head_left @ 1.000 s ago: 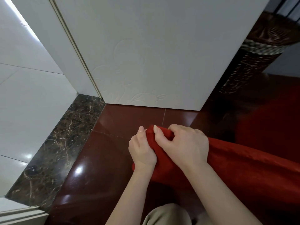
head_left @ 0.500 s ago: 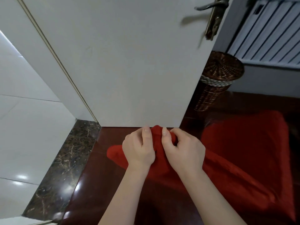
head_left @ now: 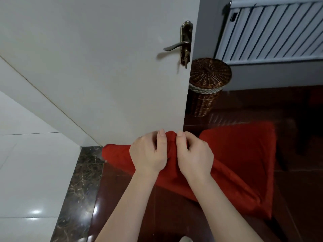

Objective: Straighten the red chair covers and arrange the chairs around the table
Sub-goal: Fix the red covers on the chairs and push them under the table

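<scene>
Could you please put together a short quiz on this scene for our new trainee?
1. True or false: the left hand and the right hand both pinch the red chair cover.
2. What stands on the floor beside the edge of the white door? A: a lidded wicker basket. B: a plastic bucket. C: a stack of plates.
3. Fill the gap: the lever of the door handle points toward the ___ side of the picture.

Key: 1 true; 2 A; 3 left.
</scene>
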The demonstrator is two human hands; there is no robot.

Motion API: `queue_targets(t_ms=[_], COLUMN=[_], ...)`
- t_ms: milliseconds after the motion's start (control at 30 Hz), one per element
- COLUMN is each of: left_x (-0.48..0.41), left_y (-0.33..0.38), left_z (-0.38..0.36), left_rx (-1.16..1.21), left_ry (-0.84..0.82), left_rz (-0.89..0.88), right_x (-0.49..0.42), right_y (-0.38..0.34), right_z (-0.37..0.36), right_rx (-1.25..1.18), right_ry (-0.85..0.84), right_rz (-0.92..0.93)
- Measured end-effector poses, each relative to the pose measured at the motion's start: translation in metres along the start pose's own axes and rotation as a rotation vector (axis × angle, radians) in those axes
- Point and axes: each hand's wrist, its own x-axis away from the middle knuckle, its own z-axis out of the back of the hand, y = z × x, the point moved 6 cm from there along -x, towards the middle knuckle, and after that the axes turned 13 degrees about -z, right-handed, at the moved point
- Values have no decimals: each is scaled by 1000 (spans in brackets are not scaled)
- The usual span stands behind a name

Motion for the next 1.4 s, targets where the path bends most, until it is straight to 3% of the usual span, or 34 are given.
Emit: queue_targets(t_ms=[733, 1067, 1400], left_x=[-60, -37, -7], left_y=[200, 238, 232], left_z=[-105, -143, -160], left_rx=[187, 169, 145], left_ry=[-271, -279, -309], left_rz=[-589, -743, -835], right_x=[-32, -30, -18], right_y=[98, 150, 182], right_z=[164, 184, 166], right_rx=[-401, -462, -490], right_ry=[566, 676, 701], right_rz=[-264, -308, -265])
